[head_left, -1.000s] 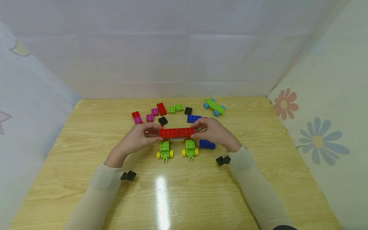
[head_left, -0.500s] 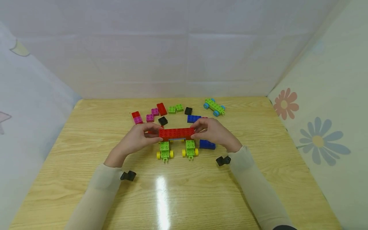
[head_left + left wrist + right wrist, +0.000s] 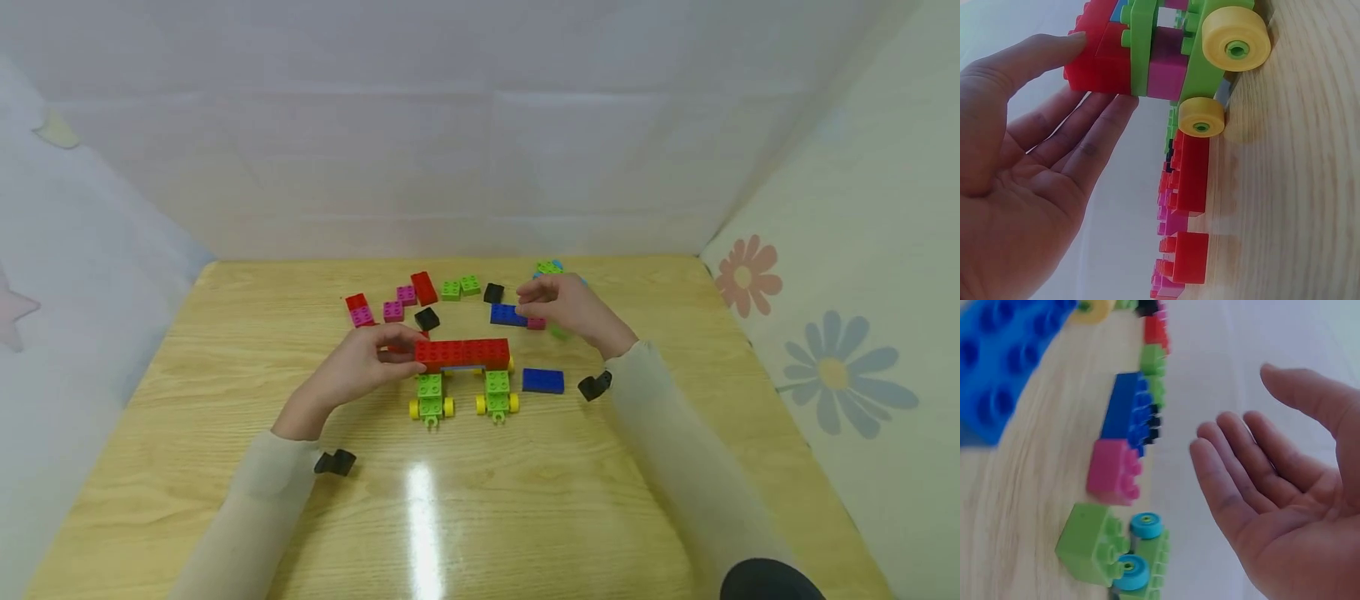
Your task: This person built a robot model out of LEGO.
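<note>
Wooden surface (image 3: 480, 517) | your left fingers (image 3: 1094, 140) pinch red bar (image 3: 462, 355), your right fingers (image 3: 1217, 478) loosely spread, unladen | bar at 12 o'clock, above wheeled bases (image 3: 431, 407) | probably steadying; next move may call for gripping blue brick (image 3: 505, 315), bar's 2 o'clock

This is perhaps a play corner: toy bricks (image 3: 543, 381), wooden table (image 3: 540, 500), flower-print cloth (image 3: 847, 250).

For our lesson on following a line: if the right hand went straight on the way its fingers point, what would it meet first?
Probably the black toy brick, just beyond the right hand, though the hand looks raised and might pass over it.
</note>
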